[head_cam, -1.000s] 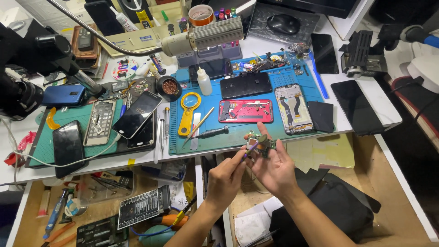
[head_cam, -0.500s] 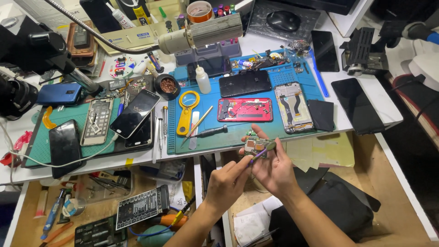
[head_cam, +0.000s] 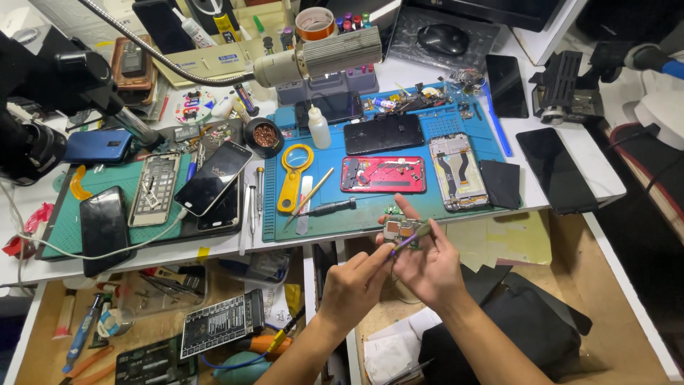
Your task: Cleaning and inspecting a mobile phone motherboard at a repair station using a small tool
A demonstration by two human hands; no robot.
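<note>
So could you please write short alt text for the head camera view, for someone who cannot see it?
Two bare hands hold a small green circuit board at the front edge of a cluttered repair bench: the right hand grips it while the left hand touches a thin purple-tipped tool to it. Behind lies a blue work mat with opened phones.

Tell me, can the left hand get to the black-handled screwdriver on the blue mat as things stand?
Probably yes. The screwdriver lies bare near the front edge of the blue mat, with nothing over it or between it and the left hand. But that hand holds a thin purple tool, so it would have to free its fingers first.
</note>
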